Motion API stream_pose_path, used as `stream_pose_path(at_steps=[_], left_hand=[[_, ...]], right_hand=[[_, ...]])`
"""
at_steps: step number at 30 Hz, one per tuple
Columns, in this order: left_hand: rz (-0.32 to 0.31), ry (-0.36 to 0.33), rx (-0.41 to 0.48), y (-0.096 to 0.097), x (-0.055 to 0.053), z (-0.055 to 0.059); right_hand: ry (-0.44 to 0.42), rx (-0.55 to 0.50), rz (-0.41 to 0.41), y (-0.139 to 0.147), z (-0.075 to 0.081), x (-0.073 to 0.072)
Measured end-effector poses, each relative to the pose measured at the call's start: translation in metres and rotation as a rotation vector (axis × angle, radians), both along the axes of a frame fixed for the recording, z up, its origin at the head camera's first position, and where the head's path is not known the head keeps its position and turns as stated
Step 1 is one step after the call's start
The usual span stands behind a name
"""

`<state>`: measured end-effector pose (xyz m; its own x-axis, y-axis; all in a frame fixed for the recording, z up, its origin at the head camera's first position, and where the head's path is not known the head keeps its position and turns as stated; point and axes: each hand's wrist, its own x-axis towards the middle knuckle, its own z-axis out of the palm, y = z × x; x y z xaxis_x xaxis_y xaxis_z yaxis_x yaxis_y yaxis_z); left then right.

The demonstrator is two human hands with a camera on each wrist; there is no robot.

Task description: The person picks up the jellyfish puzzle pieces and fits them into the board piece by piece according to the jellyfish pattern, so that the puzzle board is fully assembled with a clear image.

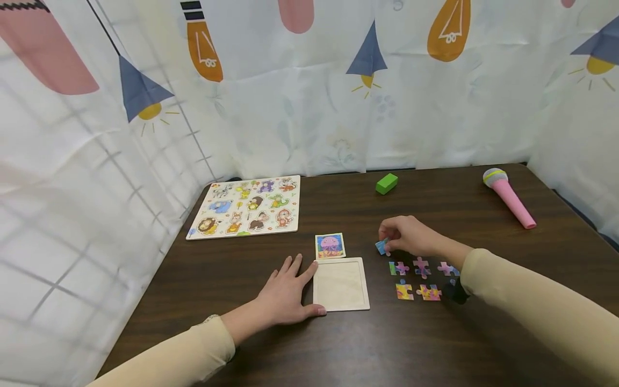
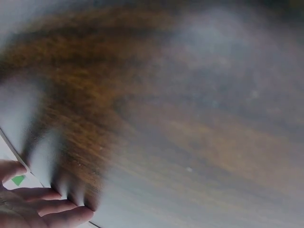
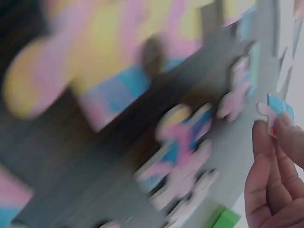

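My right hand [image 1: 410,235] pinches a blue and pink jigsaw puzzle piece [image 1: 381,246] between thumb and fingers, over the table right of the jellyfish card. In the right wrist view the piece [image 3: 277,110] shows a rounded pink tab. Spread out at the left edge of a pale, square puzzle tray [image 1: 340,285], my left hand [image 1: 287,295] touches its rim with thumb and index finger. The tray has a raised border and no pieces inside. Just behind it lies a small picture card [image 1: 330,245] of a pink jellyfish. Several loose puzzle pieces [image 1: 422,267] lie below my right hand, partly hidden by the sleeve.
A white animal puzzle board [image 1: 249,207] lies at the back left. Toward the back edge sits a green block [image 1: 386,184], and a pink toy microphone [image 1: 510,198] lies at the far right. Patterned curtains [image 1: 314,107] hang behind the dark wooden table [image 1: 348,344].
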<state>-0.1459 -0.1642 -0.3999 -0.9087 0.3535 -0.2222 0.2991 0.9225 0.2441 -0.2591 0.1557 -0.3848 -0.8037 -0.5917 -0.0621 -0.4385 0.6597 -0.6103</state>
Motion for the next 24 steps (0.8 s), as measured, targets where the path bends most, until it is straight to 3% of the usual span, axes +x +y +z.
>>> stream_pose_path(at_steps=[3, 11, 16, 24], left_hand=[[0.0, 0.01, -0.005, 0.0, 0.0, -0.001], [0.004, 0.003, -0.013, 0.0, 0.0, -0.003], [0.014, -0.008, -0.023, 0.001, 0.0, -0.002], [0.014, -0.012, -0.031, 0.003, 0.0, -0.001]], right_hand=[[-0.073, -0.051, -0.048, -0.008, 0.002, 0.001], [-0.367, -0.197, -0.169, -0.043, -0.001, 0.014], [-0.517, -0.233, -0.233, -0.069, -0.004, 0.021], [-0.567, -0.208, -0.26, -0.104, -0.01, 0.028]])
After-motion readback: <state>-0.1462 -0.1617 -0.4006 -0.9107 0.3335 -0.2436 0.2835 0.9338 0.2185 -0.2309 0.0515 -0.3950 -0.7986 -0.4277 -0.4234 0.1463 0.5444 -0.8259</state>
